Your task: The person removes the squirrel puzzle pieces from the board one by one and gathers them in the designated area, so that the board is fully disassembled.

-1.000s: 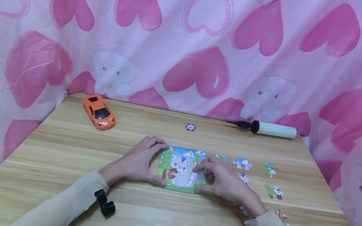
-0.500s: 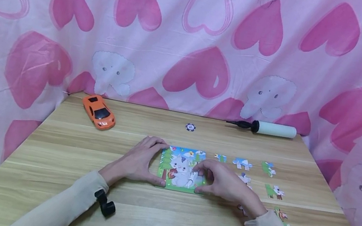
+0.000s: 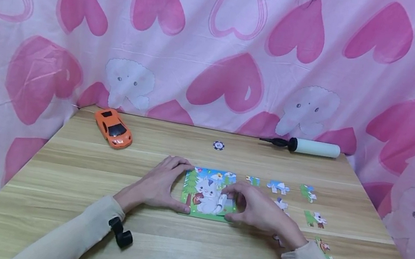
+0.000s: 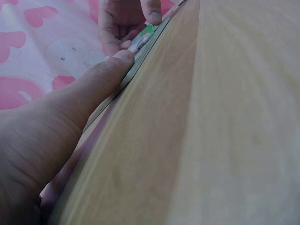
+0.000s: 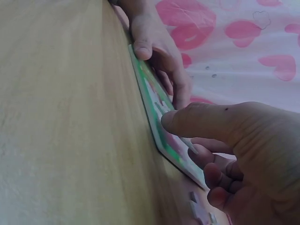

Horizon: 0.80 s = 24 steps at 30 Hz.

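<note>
A square jigsaw puzzle board [image 3: 196, 214] with a cartoon squirrel picture lies mid-table. My left hand [image 3: 158, 183] spans its left side, thumb at the near edge and fingers at the far corner, holding it. At the board's right side, my right hand [image 3: 258, 208] pinches a jigsaw piece [image 3: 222, 200] between thumb and fingers. That piece is tilted up from the picture, pale edge showing, with a grey patch of board beside it. In the right wrist view the right thumb [image 5: 187, 119] hides much of the piece.
Several loose jigsaw pieces, one with green and white [image 3: 315, 220], lie right of the board, some partly behind the right hand. Farther back are an orange toy car [image 3: 113, 128], a poker chip [image 3: 218, 146] and a white hand pump [image 3: 314, 148]. A pink heart-patterned curtain [image 3: 226, 82] hangs behind.
The jigsaw piece in my right hand has tilted up from lying nearly flat in the board. The right hand has barely shifted; the left hand stays still on the board.
</note>
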Tool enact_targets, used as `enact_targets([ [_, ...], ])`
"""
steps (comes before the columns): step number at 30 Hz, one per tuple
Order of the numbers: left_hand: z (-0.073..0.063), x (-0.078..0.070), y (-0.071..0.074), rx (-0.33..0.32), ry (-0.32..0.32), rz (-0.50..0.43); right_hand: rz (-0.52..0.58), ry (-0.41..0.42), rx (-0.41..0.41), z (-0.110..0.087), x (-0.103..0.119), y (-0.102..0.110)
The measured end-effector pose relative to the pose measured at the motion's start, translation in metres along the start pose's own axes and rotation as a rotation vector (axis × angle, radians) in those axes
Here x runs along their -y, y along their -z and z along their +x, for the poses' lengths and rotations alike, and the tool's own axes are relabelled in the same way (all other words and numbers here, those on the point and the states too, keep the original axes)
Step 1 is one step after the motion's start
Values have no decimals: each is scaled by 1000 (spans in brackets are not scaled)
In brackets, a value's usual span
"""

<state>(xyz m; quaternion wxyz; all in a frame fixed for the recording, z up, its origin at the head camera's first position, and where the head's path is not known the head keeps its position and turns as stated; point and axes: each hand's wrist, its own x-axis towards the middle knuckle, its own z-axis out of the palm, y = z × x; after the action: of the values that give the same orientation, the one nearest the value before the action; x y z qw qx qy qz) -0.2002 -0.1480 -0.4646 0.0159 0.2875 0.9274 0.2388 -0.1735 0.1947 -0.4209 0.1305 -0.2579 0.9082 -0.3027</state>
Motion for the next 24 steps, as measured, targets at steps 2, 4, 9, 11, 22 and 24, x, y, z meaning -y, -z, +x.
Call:
enact_targets([
  [2,0,0,0,-1,-2,2,9,-1,-14,-2,1,3],
  [4,0,0,0,-4,-4,5,16,18,-33,-4,2,8],
  [9,0,0,0,-9,-7,12,7,82,-96,-8,2,21],
  [11,0,0,0,-8,-6,13,-4,90,-123,-10,3,26],
  [22,0,0,0,-5,-8,13,-42,98,-255,-28,0,56],
  [24,0,0,0,-7,-6,9,-41,109,-271,-31,-2,58],
])
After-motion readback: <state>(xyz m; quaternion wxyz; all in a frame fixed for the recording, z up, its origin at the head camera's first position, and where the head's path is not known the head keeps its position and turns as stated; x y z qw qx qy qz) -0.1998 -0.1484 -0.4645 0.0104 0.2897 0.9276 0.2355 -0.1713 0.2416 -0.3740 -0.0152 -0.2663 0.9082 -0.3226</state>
